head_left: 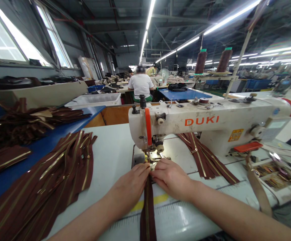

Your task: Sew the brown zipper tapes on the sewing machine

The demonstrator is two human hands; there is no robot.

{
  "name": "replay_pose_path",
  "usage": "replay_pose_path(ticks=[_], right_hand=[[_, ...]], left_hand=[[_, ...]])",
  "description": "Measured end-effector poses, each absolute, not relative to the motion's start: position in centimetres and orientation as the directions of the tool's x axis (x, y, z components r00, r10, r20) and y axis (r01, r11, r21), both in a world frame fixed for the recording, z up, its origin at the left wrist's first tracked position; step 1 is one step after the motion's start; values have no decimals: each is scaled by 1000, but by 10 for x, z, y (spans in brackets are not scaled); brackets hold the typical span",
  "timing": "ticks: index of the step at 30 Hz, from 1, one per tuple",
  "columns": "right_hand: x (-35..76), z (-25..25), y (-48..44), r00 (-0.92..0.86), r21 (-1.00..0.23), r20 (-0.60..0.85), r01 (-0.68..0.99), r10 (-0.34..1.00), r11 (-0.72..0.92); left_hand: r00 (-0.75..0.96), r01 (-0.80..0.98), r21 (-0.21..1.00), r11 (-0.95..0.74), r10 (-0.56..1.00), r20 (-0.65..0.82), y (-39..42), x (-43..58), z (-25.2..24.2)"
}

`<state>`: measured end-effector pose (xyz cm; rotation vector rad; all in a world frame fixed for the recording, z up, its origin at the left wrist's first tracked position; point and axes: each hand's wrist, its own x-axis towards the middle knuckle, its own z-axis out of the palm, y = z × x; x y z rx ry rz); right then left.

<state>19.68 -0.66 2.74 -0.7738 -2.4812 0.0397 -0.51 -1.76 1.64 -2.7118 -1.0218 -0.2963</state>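
A brown zipper strip with gold teeth [147,214] runs from the table's near edge up to the presser foot [152,157] of a white DUKI sewing machine [210,124]. My left hand [132,182] presses on the strip's left side with fingers together, just before the needle. My right hand [172,177] pinches the strip's right edge, fingertips meeting the left hand's. Sewn brown zippers [205,157] trail out behind the machine to the right.
A large heap of brown zipper strips [55,180] lies on the left of the table, more on a blue surface [22,127]. Two thread cones [200,62] stand above the machine. A person in a white shirt [140,85] sits at a far table. A white bin [95,99] is behind.
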Motion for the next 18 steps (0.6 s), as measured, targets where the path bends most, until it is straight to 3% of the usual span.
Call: replay_pose_path(ticks=[5, 11, 18], right_hand=[[193, 29, -7, -709, -143, 429, 558, 560, 817], [193, 26, -3, -711, -67, 425, 592, 560, 803], [193, 25, 1, -693, -64, 440, 610, 571, 790]], left_hand=[[742, 662, -171, -730, 606, 286, -14, -4, 18], [708, 682, -92, -725, 625, 329, -8, 0, 18], [684, 699, -57, -713, 643, 344, -3, 4, 18]])
